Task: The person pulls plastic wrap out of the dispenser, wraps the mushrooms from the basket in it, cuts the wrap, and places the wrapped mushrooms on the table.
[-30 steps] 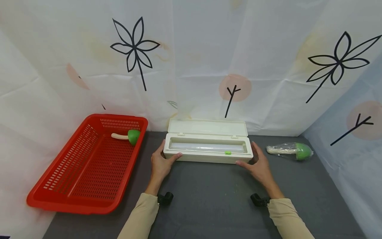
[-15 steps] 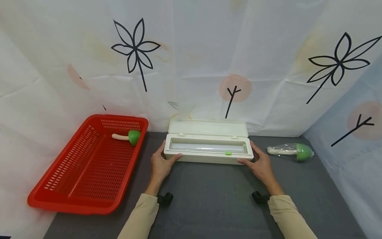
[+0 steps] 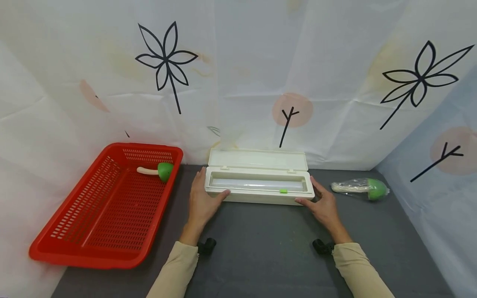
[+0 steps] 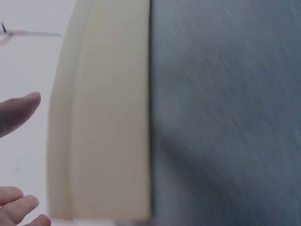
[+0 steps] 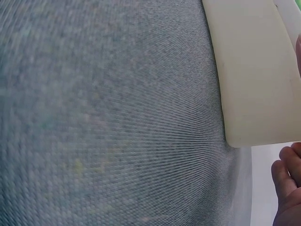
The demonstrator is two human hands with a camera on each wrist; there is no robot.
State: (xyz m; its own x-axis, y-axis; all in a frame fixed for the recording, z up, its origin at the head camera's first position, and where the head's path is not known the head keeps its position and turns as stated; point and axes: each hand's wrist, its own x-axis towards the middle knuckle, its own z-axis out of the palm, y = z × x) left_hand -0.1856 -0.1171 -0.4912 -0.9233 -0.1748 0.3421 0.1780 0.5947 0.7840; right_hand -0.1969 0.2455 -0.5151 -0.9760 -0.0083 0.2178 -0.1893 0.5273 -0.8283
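A cream cling film dispenser [image 3: 261, 198] lies lengthwise at the back of the grey table, its lid [image 3: 257, 159] tipped back open. Inside is a pale roll [image 3: 257, 183], and a small green slider [image 3: 283, 191] sits on the front rim. My left hand [image 3: 201, 203] is at its left end, fingers extended along the side and thumb by the front edge; the left wrist view has thumb and fingers spread beside the box. My right hand [image 3: 324, 207] holds the right end, thumb at the front corner and fingers behind the end wall, partly hidden.
A red plastic basket [image 3: 149, 244] stands at the left with a green-capped toy mushroom [image 3: 165, 171] in it. On the right lies a similar toy mushroom [image 3: 376, 189] wrapped in clear film. A white printed cloth [image 3: 242, 82] hangs right behind the dispenser.
My left hand's fingers have straightened and slid up along the dispenser's left end. The right hand has shifted only slightly; the dispenser stays in place.
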